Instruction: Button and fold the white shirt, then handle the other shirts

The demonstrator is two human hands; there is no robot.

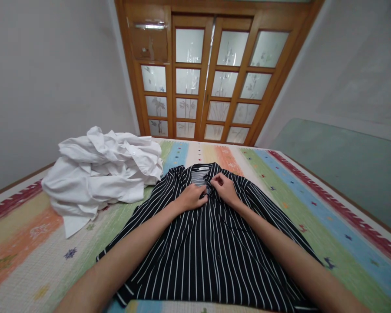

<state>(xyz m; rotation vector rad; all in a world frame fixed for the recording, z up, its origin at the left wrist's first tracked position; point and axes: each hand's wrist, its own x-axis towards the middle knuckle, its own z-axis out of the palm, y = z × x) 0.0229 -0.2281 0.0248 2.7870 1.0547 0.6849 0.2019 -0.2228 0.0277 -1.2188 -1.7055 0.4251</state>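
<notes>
A black shirt with white stripes (pixel 198 256) lies spread front up before me, its collar pointing away and its sleeves out to the sides. My left hand (pixel 193 197) is closed at the left edge of the neck opening, with thumb and fingers pinching the shirt's front. Just to the right and slightly higher, my right hand (pixel 224 188) pinches the other front edge below the collar (pixel 211 168). Between the two hands the neck is open, and a pale label shows inside. Any button at the fingertips is hidden.
A heap of crumpled white cloth (pixel 101 169) lies to the left of the shirt. Beneath both is a bright striped cover (pixel 313 200) with small figures. Beyond its far edge stands a wooden door with glass panes (pixel 195 82). Walls rise on both sides, and a pale green panel (pixel 339 161) is at right.
</notes>
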